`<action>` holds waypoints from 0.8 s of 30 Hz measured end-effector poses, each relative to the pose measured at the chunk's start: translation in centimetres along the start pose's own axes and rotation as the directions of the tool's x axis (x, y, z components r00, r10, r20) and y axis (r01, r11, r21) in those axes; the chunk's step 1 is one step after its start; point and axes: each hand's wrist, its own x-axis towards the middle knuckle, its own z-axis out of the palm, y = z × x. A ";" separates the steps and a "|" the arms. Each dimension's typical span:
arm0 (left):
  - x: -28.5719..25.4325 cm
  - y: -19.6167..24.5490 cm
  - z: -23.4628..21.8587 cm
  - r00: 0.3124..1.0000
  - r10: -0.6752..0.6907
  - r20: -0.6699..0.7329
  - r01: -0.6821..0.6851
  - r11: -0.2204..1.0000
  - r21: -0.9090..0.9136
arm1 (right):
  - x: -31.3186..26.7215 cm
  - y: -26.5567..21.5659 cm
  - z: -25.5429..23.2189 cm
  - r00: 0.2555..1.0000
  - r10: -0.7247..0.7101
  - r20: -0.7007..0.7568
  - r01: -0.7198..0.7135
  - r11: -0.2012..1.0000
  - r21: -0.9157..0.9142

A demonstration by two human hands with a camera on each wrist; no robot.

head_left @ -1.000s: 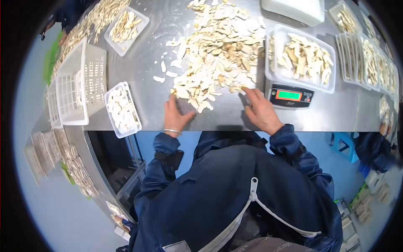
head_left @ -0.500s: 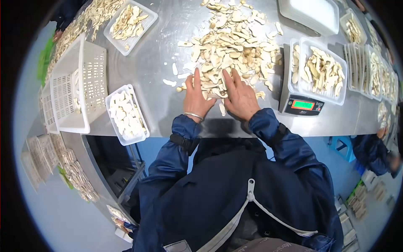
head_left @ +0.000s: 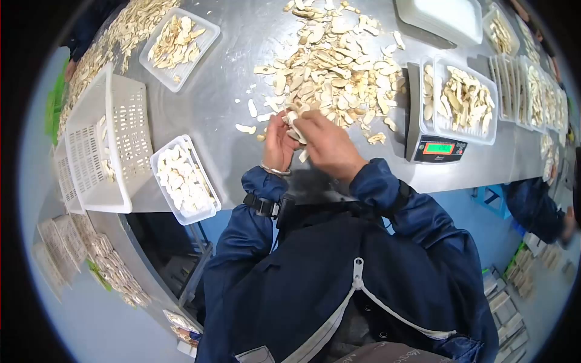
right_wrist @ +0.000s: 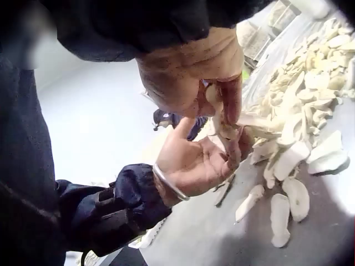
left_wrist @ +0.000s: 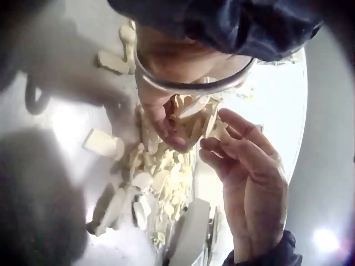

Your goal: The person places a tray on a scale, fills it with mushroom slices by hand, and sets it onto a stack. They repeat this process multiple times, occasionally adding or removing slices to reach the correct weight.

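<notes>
A person stands at the near edge of a metal tabletop point(head_left: 237, 160), hands together close to that edge. The left hand point(head_left: 278, 145), palm up, has its grip curled around pale slices point(head_left: 293, 123); the right hand point(head_left: 331, 144) has its grip clamped on them from above. How many they hold is hard to tell behind the fingers. A loose heap point(head_left: 342, 72) spreads from there towards the far edge. Near the near-left corner sits a filled tray point(head_left: 196, 216).
</notes>
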 end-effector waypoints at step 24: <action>9.6 -2.9 28.9 0.872 0.151 0.466 -0.426 0.702 0.570 | -24.6 2.5 -14.6 0.886 0.272 -0.375 -0.328 0.940 -0.093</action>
